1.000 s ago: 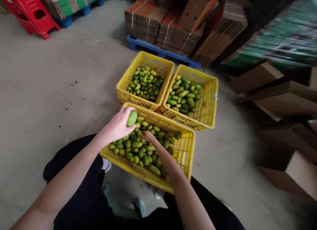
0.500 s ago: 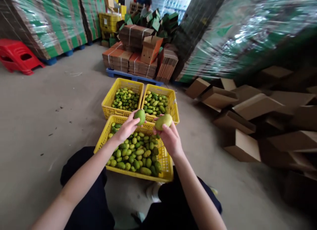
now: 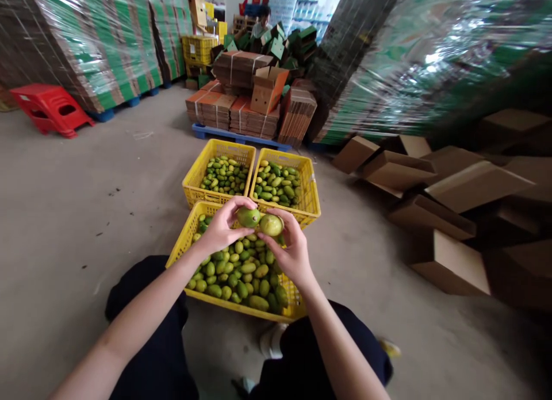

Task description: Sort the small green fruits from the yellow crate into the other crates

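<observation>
Head view: one mango in each hand, above the near crate

Head view: the left hand [image 3: 224, 226] holds a green mango [image 3: 247, 218], its fingers curved over the top and its thumb underneath, so the fruit sits at the fingertips, clear of the palm. The right hand [image 3: 296, 252] grips a yellow-green mango [image 3: 271, 225] likewise, fingers over the upper side and thumb below. Each grip is narrowed to the width of its fruit. The two mangoes are side by side between the hands, so close that I cannot tell whether they touch.

Both are above the far part of a yellow near crate [image 3: 240, 310], where loose mangoes [image 3: 233, 268] lie in a heap. Just beyond stand a rear left crate [image 3: 199, 194] and a rear right crate [image 3: 314, 187], both yellow and holding more of the fruit. Farther back, bundled flat cartons [image 3: 254, 122] rest on a blue pallet [image 3: 241, 138]; open cardboard boxes [image 3: 461, 259] lie to the right.
</observation>
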Action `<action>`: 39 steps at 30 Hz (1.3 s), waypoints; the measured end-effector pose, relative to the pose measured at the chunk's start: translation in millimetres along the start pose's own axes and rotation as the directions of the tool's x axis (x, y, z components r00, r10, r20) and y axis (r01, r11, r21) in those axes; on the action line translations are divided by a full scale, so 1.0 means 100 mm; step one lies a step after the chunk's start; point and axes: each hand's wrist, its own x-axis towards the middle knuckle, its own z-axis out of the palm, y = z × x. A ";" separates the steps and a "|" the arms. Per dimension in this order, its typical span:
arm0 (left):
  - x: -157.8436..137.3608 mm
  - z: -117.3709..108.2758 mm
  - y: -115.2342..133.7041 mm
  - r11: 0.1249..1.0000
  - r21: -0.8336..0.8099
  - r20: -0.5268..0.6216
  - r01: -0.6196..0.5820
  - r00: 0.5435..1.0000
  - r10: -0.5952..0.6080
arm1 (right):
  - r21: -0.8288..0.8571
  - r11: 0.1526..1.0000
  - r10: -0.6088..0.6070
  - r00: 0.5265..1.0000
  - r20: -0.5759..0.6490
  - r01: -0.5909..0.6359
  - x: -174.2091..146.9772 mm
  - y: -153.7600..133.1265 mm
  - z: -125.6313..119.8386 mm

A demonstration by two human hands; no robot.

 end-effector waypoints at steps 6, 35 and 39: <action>0.03 0.06 0.02 0.995 -0.051 -0.017 0.080 0.997 -0.081 | 0.094 0.990 0.113 0.993 -0.028 -0.110 0.00 -0.04 -0.01; -0.01 -0.05 0.11 0.998 -0.011 0.009 0.062 0.998 -0.061 | 0.335 0.941 0.093 0.986 -0.138 -0.042 0.04 0.00 0.11; 0.03 -0.04 0.07 0.950 -0.164 -0.063 0.265 0.959 -0.278 | 0.265 0.954 0.179 0.974 -0.137 -0.138 0.01 -0.04 0.11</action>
